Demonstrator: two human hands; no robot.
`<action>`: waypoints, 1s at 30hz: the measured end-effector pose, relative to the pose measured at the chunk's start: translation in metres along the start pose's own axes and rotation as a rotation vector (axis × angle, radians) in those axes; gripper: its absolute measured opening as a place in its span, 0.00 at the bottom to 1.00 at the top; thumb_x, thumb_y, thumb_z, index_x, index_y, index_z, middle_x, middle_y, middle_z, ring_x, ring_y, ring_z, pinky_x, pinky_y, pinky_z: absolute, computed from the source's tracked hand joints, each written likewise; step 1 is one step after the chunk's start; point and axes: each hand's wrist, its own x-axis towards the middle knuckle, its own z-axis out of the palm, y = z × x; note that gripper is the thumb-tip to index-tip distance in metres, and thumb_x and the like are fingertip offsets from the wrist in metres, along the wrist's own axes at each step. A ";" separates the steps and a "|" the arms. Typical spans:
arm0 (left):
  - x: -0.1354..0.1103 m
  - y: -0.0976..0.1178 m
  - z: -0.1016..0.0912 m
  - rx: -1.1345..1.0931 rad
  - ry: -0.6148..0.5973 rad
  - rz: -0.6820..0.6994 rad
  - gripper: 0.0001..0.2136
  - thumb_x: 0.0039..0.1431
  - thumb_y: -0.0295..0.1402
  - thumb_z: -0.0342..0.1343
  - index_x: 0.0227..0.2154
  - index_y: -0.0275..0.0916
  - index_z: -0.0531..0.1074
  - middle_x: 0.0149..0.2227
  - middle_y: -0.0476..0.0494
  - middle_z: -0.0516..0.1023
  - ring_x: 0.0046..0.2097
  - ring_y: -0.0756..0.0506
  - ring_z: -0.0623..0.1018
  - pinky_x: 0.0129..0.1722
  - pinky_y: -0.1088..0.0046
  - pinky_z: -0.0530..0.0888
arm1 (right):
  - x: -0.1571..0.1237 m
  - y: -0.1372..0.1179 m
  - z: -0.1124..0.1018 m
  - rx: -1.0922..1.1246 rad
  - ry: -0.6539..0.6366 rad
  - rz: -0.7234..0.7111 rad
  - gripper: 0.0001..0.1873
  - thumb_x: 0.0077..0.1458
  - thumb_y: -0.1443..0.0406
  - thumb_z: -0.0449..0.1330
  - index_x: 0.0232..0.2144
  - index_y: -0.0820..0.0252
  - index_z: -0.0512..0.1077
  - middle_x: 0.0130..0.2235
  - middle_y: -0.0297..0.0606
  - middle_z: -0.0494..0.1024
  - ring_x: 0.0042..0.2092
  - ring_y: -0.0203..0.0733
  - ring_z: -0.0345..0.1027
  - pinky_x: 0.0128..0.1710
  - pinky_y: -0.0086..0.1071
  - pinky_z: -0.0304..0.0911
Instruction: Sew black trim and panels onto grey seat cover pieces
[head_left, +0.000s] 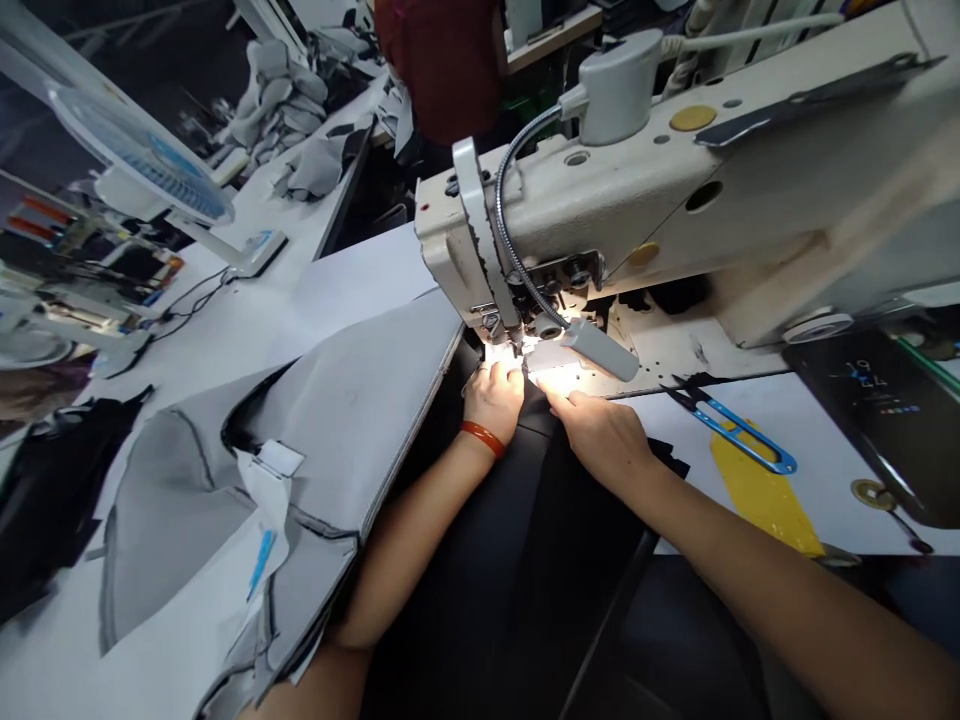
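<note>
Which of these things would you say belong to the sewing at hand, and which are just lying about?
In use:
left hand, right hand, black fabric, sewing machine, machine lamp

Lying about:
blue snips, phone, fan, grey fabric

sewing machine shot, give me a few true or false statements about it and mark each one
The left hand wears an orange bracelet. True.
The right hand holds the blue-handled thread snips. False: the snips lie on the table, off to the right of that hand.
A gooseneck lamp on the sewing machine lights the spot at the hands. True.
Both hands rest on the grey panels. False: they are at the black material, and the grey panels lie to their left.
</note>
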 end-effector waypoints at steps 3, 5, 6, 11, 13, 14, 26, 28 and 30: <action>0.000 0.009 -0.003 -0.007 -0.053 -0.086 0.14 0.62 0.25 0.43 0.38 0.35 0.74 0.40 0.37 0.76 0.43 0.42 0.74 0.39 0.70 0.70 | 0.004 0.006 -0.005 -0.045 -0.020 -0.041 0.29 0.60 0.72 0.44 0.61 0.43 0.53 0.32 0.36 0.74 0.32 0.39 0.68 0.24 0.30 0.49; 0.003 0.011 -0.006 -0.034 -0.081 -0.134 0.13 0.62 0.26 0.44 0.40 0.36 0.75 0.41 0.38 0.76 0.44 0.42 0.74 0.41 0.70 0.70 | 0.007 0.007 -0.008 -0.078 -0.042 -0.060 0.29 0.59 0.73 0.44 0.59 0.43 0.57 0.32 0.37 0.75 0.33 0.39 0.68 0.24 0.30 0.49; 0.005 0.012 -0.006 -0.052 -0.087 -0.154 0.12 0.62 0.26 0.46 0.41 0.36 0.75 0.42 0.39 0.76 0.45 0.42 0.74 0.42 0.71 0.70 | 0.009 0.007 -0.009 -0.091 -0.055 -0.066 0.27 0.59 0.72 0.44 0.58 0.45 0.60 0.32 0.38 0.75 0.33 0.40 0.69 0.24 0.30 0.49; 0.012 0.015 -0.005 -0.126 -0.047 -0.209 0.11 0.61 0.27 0.48 0.39 0.38 0.76 0.41 0.42 0.77 0.43 0.44 0.75 0.43 0.72 0.71 | 0.019 0.005 -0.010 -0.100 -0.088 -0.073 0.26 0.59 0.73 0.43 0.57 0.52 0.63 0.37 0.45 0.77 0.39 0.44 0.70 0.26 0.31 0.50; 0.014 0.016 -0.003 -0.146 -0.032 -0.227 0.11 0.61 0.27 0.48 0.38 0.38 0.76 0.41 0.42 0.77 0.42 0.44 0.75 0.42 0.72 0.71 | 0.021 0.004 -0.009 -0.102 -0.087 -0.070 0.26 0.59 0.73 0.42 0.57 0.53 0.62 0.38 0.46 0.77 0.38 0.45 0.70 0.26 0.31 0.50; 0.015 0.016 -0.001 -0.159 -0.022 -0.233 0.11 0.61 0.28 0.48 0.37 0.38 0.76 0.41 0.42 0.77 0.42 0.44 0.75 0.42 0.72 0.71 | 0.021 0.003 -0.009 -0.106 -0.081 -0.068 0.26 0.59 0.73 0.41 0.58 0.54 0.62 0.37 0.47 0.77 0.38 0.45 0.70 0.26 0.31 0.50; 0.013 -0.014 0.016 -0.156 0.218 -0.015 0.13 0.59 0.24 0.46 0.38 0.38 0.76 0.39 0.41 0.77 0.42 0.42 0.72 0.44 0.65 0.69 | 0.020 0.001 -0.006 -0.084 -0.013 -0.065 0.25 0.59 0.74 0.43 0.56 0.55 0.64 0.32 0.46 0.76 0.31 0.42 0.69 0.22 0.30 0.48; 0.012 -0.024 0.006 -0.088 0.192 0.048 0.14 0.58 0.23 0.45 0.36 0.40 0.77 0.38 0.41 0.77 0.44 0.42 0.72 0.44 0.63 0.68 | 0.020 0.002 -0.008 -0.082 0.023 -0.071 0.25 0.58 0.75 0.45 0.55 0.57 0.66 0.33 0.47 0.76 0.33 0.43 0.70 0.25 0.30 0.53; 0.008 -0.026 -0.003 -0.064 0.108 0.125 0.14 0.58 0.22 0.46 0.34 0.39 0.77 0.38 0.41 0.77 0.43 0.43 0.72 0.45 0.65 0.69 | 0.013 0.002 -0.012 -0.066 0.099 -0.102 0.23 0.57 0.74 0.46 0.52 0.62 0.68 0.40 0.52 0.76 0.40 0.47 0.69 0.33 0.34 0.60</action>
